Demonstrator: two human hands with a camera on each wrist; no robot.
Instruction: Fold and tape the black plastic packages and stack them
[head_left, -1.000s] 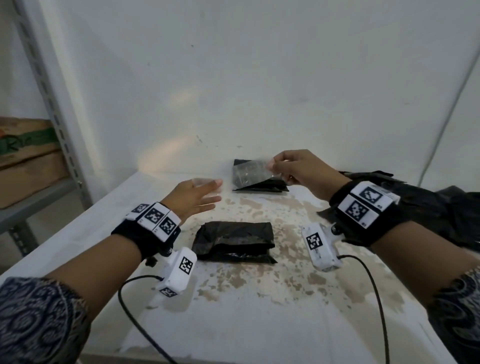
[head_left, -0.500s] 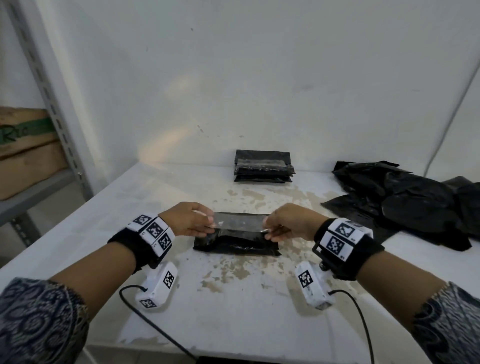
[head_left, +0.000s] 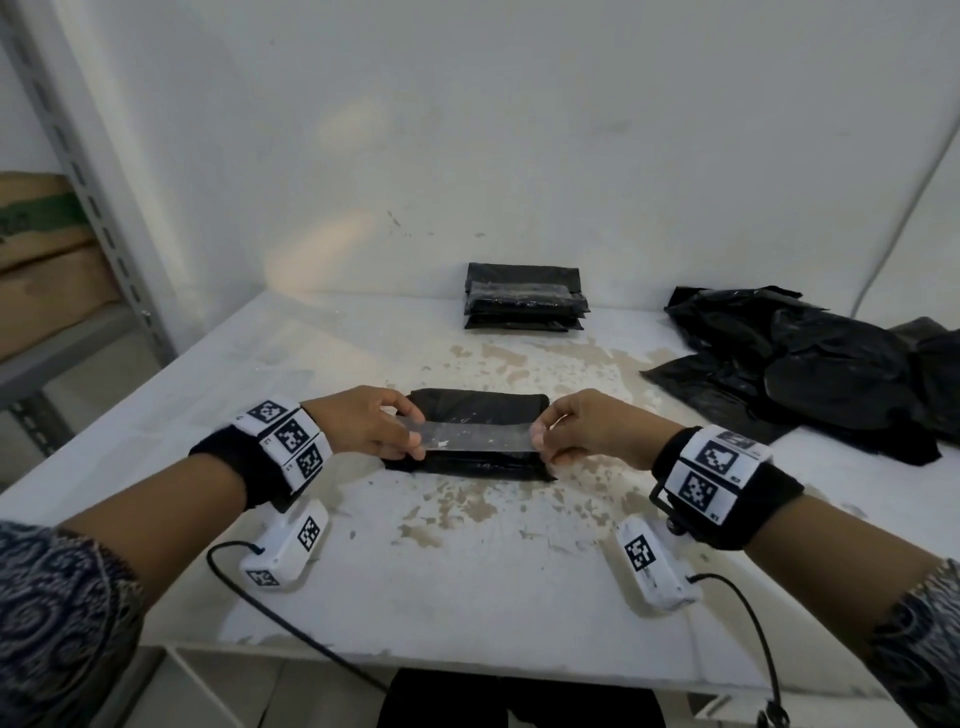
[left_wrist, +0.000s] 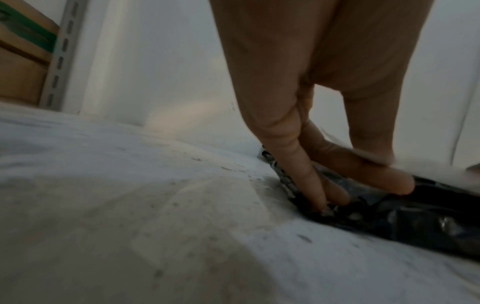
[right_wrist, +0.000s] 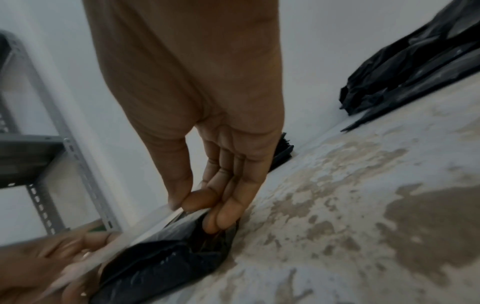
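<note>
- Far left in my head view stands a grey slotted shelf post (head_left: 98, 218) with brown boxes (head_left: 41, 260) behind it, well apart from the work.
- My left hand (head_left: 363, 423) pinches the left end of a clear tape strip (head_left: 475, 435) between thumb and curled fingers (head_left: 413, 415).
- The left wrist view adds what the head view hides: the lower fingers (left_wrist: 306, 176) reach down onto the left edge of the folded black package (left_wrist: 428, 224), touching the plastic.
- The package (head_left: 480, 405) lies flat on the white, stained worktop (head_left: 467, 571), between both hands, and the strip stretches across its top along its length.
- Whether the tape already touches the plastic I cannot tell.
- My right hand (head_left: 592, 428) pinches the strip's right end between thumb and forefinger.
- In the right wrist view the other fingers (right_wrist: 226, 211) curl down against the package's right end (right_wrist: 166, 265); my left hand (right_wrist: 46, 265) shows blurred beyond it.
- Behind the package, near the wall, sits a stack of finished black packages (head_left: 524, 304), clear of both hands.
- At far right lies a heap of loose black plastic (head_left: 810, 369), also seen in the right wrist view (right_wrist: 415, 61).
</note>
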